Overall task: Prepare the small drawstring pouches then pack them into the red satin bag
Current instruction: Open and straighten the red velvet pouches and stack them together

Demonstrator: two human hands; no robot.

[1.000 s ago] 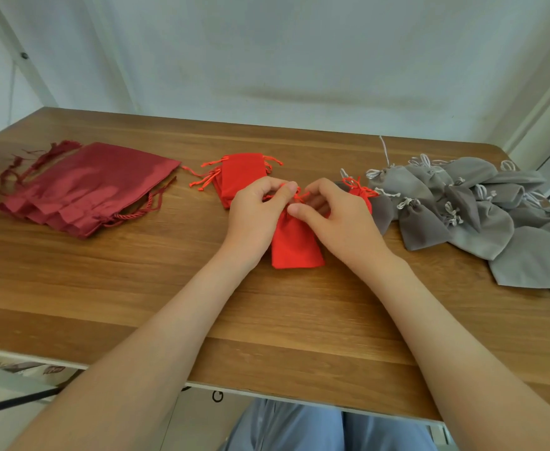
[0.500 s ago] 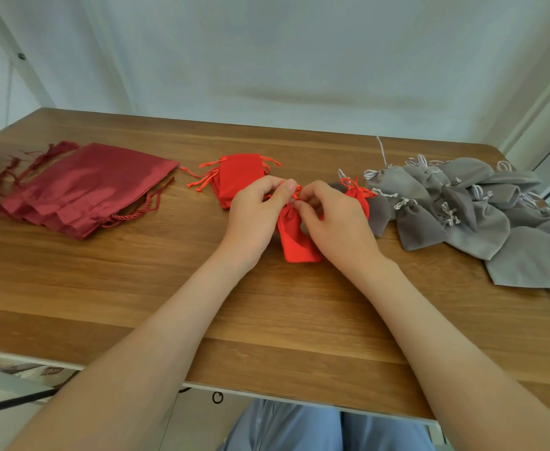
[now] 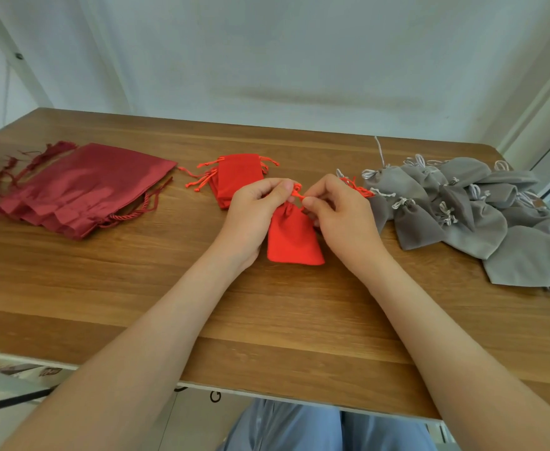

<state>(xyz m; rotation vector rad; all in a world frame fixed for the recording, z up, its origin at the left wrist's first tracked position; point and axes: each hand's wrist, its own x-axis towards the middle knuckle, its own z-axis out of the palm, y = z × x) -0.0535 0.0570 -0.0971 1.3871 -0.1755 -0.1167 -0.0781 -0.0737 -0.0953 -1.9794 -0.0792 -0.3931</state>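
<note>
Red satin bag (image 3: 81, 187): lies flat near the worktop's (image 3: 136, 288) left edge, cords trailing, mouth toward the near side; several seem stacked, likely kept apart until packing. Grey pouches (image 3: 462, 206): loose heap along the right edge, cords drawn, probably finished. Flat red pouches (image 3: 239, 177): small stack toward the far edge, centre, apparently awaiting cinching. Red pouch (image 3: 294, 237): worktop centre, neck gathered, body resting on the wood. Left hand (image 3: 254, 213) and right hand (image 3: 342, 216): each pinches the pouch's cord at its neck, pulling outward, presumably to tighten it. Worktop: wood-grain. Room: pale wall behind.
</note>
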